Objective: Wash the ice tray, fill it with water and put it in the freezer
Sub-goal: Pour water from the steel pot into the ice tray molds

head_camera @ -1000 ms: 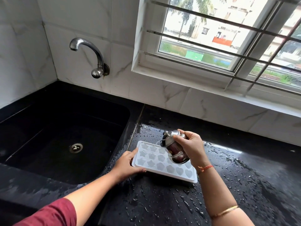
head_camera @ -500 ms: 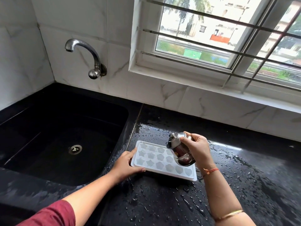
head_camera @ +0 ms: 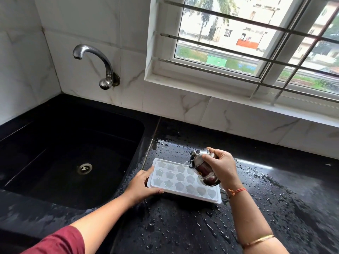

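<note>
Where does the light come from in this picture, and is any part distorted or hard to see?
Head view: daylight enters through the window, overexposing the buildings outside; the wet black countertop shows glare streaks and bright droplets; the sink interior is nearly featureless black; wide-angle distortion slants the window bars and wall tiles; the ice tray stays sharp.

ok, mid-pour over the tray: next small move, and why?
Probably keep the steel pot tilted and slide it along the ice tray to the next cavities. A thin stream leaves its rim over the far row, the right hand holds it, the left hand steadies the tray's near corner on the wet counter.
</note>
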Motion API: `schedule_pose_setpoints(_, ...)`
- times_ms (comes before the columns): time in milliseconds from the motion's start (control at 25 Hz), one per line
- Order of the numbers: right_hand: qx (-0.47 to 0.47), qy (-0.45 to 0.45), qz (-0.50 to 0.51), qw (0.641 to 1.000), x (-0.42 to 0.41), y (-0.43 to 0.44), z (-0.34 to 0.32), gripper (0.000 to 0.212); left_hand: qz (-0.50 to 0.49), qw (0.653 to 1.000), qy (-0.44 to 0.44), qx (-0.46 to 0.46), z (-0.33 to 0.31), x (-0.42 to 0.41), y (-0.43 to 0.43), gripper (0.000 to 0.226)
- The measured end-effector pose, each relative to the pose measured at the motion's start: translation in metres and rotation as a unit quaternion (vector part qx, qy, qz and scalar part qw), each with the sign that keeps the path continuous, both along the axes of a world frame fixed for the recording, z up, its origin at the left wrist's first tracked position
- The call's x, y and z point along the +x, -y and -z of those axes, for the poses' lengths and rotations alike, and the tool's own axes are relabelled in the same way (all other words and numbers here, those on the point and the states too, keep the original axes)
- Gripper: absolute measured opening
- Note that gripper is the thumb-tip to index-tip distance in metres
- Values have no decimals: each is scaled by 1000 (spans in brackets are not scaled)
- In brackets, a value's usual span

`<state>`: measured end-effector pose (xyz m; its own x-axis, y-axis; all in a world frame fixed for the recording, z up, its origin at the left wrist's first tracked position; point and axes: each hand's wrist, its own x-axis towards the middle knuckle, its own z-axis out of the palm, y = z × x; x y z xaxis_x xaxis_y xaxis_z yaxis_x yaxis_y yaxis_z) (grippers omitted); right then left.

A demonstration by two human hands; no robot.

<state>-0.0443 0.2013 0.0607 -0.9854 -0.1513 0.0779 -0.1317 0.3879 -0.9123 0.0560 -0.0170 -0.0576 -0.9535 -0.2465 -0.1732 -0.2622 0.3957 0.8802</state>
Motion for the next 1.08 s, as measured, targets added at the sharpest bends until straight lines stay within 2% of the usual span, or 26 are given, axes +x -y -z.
schedule_pose_setpoints(440,-27,15,9,999,4,-2,-1,20,-4,1000,-13,-5,2,-1,-1,99)
schedule_pose_setpoints(560,-70,32,15,997,5,-2,-2,7,-2,1000,-12,-6,0,-1,-1,99)
schedule_pose_setpoints(680,-116,54,19,992,6,-6,-3,30,-2,1000,-11,-8,0,-1,-1,99)
schedule_pose_setpoints(800,-141,75,12,987,10,-11,-6,33,-1,1000,-10,-9,-1,-1,-2,99)
schedule_pose_setpoints(1080,-71,63,-14,995,18,-15,-8,17,0,1000,-10,-4,-1,0,-1,99)
